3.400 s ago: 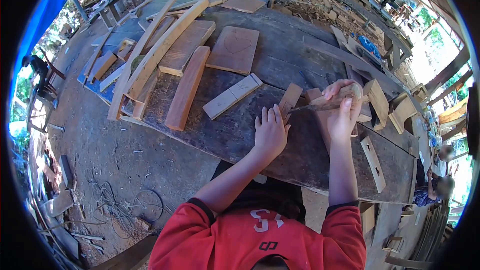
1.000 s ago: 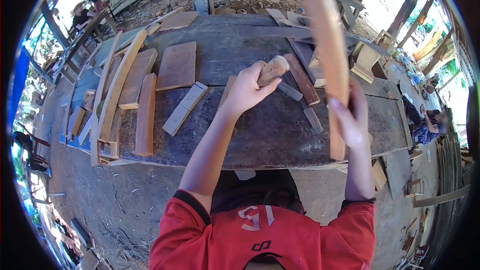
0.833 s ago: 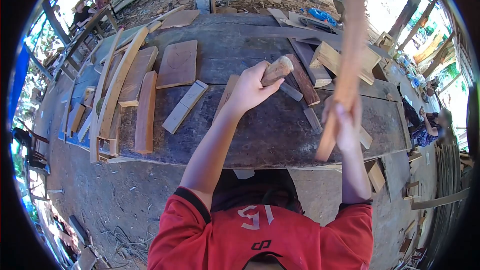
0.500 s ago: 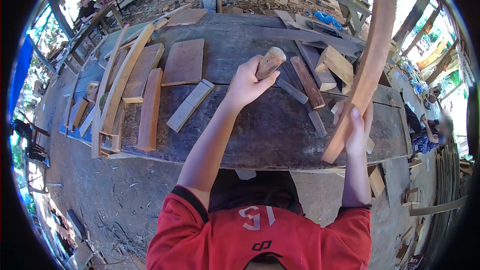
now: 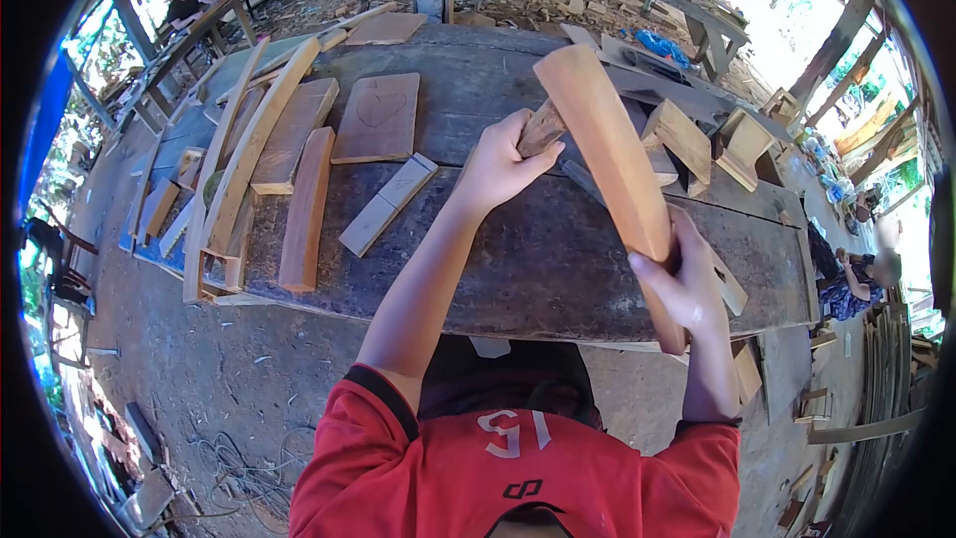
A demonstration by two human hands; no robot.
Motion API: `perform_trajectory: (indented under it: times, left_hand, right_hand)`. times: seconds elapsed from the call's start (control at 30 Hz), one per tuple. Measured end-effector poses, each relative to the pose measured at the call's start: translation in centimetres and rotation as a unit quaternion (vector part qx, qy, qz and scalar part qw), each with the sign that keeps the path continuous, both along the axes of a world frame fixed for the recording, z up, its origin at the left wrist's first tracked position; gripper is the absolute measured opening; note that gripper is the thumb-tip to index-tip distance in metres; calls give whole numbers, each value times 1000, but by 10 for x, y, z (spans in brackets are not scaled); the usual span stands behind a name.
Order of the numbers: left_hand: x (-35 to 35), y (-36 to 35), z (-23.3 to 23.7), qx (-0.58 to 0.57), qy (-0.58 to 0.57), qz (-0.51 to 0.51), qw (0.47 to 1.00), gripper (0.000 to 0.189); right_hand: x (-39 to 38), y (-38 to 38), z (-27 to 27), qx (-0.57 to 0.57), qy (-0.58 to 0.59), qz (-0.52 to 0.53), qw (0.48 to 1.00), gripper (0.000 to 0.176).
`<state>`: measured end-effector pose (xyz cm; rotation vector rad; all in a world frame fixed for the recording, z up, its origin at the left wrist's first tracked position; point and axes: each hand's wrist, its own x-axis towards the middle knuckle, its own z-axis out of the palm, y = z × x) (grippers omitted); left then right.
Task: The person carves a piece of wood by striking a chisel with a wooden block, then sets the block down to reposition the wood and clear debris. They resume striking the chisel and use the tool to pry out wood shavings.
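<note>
My left hand (image 5: 501, 161) is closed around a short, rough-ended wooden stick (image 5: 541, 132), whose lower part is hidden in the fist. In my right hand (image 5: 691, 277) is a long, slightly curved wooden piece (image 5: 614, 144), gripped near its lower end. Its broad upper end leans left and overlaps the tip of the stick in this view. Both hands are above the dark wooden table (image 5: 498, 269). On the table left of my left hand lie a grey marked wood strip (image 5: 388, 204), a reddish wood bar (image 5: 308, 209) and a flat board with a heart outline (image 5: 376, 118).
Curved frame pieces (image 5: 261, 139) lie along the table's left side. Wooden blocks (image 5: 679, 144) and an angled wood piece (image 5: 744, 147) are at the right. A blue plastic bag (image 5: 662, 46) shows beyond the far edge. A person (image 5: 858, 274) sits off to the right.
The long curved piece has swung from leaning right to leaning left, its upper end now by the stick. My left hand stays nearly in place, still holding the stick.
</note>
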<state>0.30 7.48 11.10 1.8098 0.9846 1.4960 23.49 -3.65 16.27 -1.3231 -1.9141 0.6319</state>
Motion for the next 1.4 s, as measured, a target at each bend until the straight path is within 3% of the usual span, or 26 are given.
perform_trajectory:
  times: [0.1, 0.13, 0.17, 0.23, 0.3, 0.33, 0.37, 0.43, 0.53, 0.63, 0.7, 0.77, 0.9, 0.97, 1.03, 1.07, 1.1, 1.17, 1.23, 1.3, 1.37, 1.4]
  left_hand:
    - [-2, -2, 4, -17, 33, 12, 999, 22]
    - [-2, -2, 4, -15, 34, 15, 999, 22]
    - [-3, -3, 4, -14, 35, 18, 999, 22]
    - [-2, -3, 4, -16, 34, 16, 999, 22]
    - [-2, -2, 3, -14, 32, 15, 999, 22]
    - [-2, 0, 1, -3, 23, 14, 1000, 24]
    - [-3, 1, -1, 7, 15, 14, 1000, 26]
    - [-5, 1, -1, 21, 9, 17, 1000, 26]
    - [-8, 6, -4, 31, -13, 22, 999, 25]
    - [-6, 4, -1, 18, -23, 18, 999, 24]
    - [-6, 3, -1, 6, -23, 16, 1000, 25]
    - [-9, 4, -3, -13, 25, 3, 1000, 23]
    - [-6, 3, -5, -7, 25, 16, 1000, 23]
    - [-5, 2, -3, -3, 15, -13, 1000, 22]
    - [-4, 0, 0, 3, 10, -17, 1000, 22]
    - [-3, -2, 0, 6, 7, -24, 1000, 22]
    - [-3, -4, 0, 8, 9, -23, 1000, 22]
    - [-4, -3, 0, 25, 9, -5, 1000, 23]
    - [-6, -4, 2, 17, 11, -11, 1000, 23]
    - [-5, -4, 2, 11, 12, -20, 1000, 23]
    - [-3, -4, 3, 0, 12, -22, 1000, 23]
    - [-2, -4, 2, 3, 12, -23, 1000, 23]
  right_hand:
    - [8, 2, 0, 80, 66, -15, 994, 57]
    - [0, -2, 3, 56, 203, -25, 977, 56]
    - [2, 2, -1, 96, 255, -18, 962, 55]
    - [4, 8, -9, 70, 336, 2, 939, 55]
    - [-3, 10, -11, 91, 195, -14, 976, 55]
    - [-1, 10, -5, 45, 52, -9, 998, 55]
    - [-2, 10, 4, -45, 49, 8, 998, 53]
    - [3, 14, -6, 66, 56, -4, 996, 53]
    - [7, 13, -8, 35, 253, -12, 967, 56]
    - [5, 16, -24, 18, 294, 23, 955, 57]
    - [1, 15, -4, 15, -23, 29, 999, 62]
    - [5, 17, -1, 31, 30, 23, 999, 62]
    - [14, 20, -11, 24, 304, -5, 952, 59]
    - [12, 26, -23, 22, 308, 7, 951, 60]
    - [0, 31, -20, 1, 121, 47, 991, 61]
    - [7, 37, -26, -86, 119, 65, 987, 62]
    - [12, 37, -23, -84, 120, 66, 987, 62]
    - [18, 36, -14, 57, 69, 21, 996, 62]
    - [25, 30, -17, -22, 317, 15, 948, 66]
    - [15, 28, -18, -17, 423, 91, 901, 66]
    - [16, 36, -42, 5, 308, 32, 951, 63]
    - [-4, 30, -19, 41, 146, 57, 987, 59]
